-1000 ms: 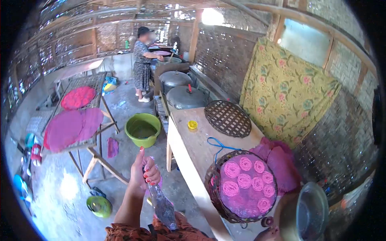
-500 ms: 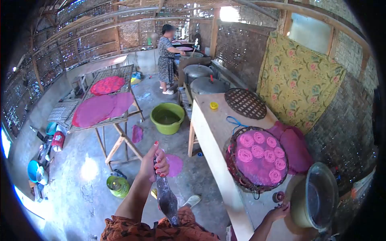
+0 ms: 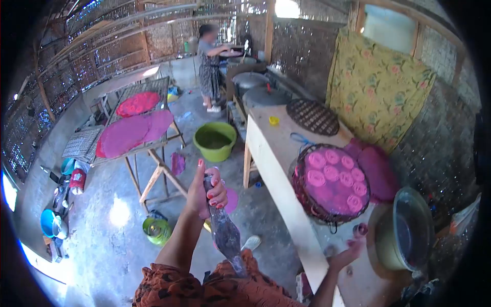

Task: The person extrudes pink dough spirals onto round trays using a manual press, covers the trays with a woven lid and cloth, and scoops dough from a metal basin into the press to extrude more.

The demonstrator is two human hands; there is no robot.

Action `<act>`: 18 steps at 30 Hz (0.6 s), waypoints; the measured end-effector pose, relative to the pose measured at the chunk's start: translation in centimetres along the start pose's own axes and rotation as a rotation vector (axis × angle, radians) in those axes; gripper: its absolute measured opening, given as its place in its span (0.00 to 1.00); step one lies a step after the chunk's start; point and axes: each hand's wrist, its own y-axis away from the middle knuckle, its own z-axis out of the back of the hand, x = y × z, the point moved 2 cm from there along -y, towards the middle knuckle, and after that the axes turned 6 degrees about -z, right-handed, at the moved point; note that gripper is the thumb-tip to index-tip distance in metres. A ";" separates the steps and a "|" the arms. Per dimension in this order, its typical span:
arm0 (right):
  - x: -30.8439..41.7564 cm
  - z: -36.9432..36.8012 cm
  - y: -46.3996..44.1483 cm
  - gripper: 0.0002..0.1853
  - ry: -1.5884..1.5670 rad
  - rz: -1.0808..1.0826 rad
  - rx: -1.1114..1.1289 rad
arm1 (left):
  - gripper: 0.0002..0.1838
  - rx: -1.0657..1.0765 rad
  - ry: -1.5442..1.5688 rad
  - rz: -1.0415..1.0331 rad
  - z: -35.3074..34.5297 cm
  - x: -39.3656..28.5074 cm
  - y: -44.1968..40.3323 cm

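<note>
My left hand point(image 3: 205, 192) is raised in front of me, its fingers wrapped round the handle of a long, dark knife-like tool point(image 3: 225, 233). The stained blade widens, narrows and points down toward my lap. My right hand point(image 3: 350, 251) reaches low over the table at the right, slightly blurred, fingers stretched out just below a small reddish cup point(image 3: 361, 229). Whether the fingertips touch the cup I cannot tell. Beyond it, a round woven tray point(image 3: 302, 197) bears several coiled pink noodle-like rounds point(image 3: 331, 171) on a pink sheet.
A large basin point(image 3: 399, 240) stands right of my right hand. The long table point(image 3: 266, 138) also carries a flat woven lid point(image 3: 313, 116). On the floor are a green tub point(image 3: 215, 140) and a green container point(image 3: 156, 230). A rack point(image 3: 169, 138) holds pink sheets. A person point(image 3: 208, 66) stands by the pots.
My view has tipped, so the table and tray sit higher in the picture. The tool's blade leans more to the right. The other person's arms have come up.
</note>
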 end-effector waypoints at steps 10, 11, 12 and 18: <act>4.0 -3.7 7.1 0.19 0.210 -0.380 1.102 | 0.36 0.649 -0.737 -0.067 -4.6 10.8 -7.3; 4.5 -3.1 4.6 0.17 0.283 -0.289 1.057 | 0.41 0.775 -0.963 -0.121 -3.4 12.4 -6.9; 5.5 -2.6 3.1 0.15 0.360 -0.207 1.004 | 0.43 1.084 -1.311 -0.086 -5.2 12.4 -6.9; 13.2 -5.5 -3.7 0.17 0.757 0.539 0.994 | 0.27 1.379 -0.907 0.239 -6.5 19.4 -9.6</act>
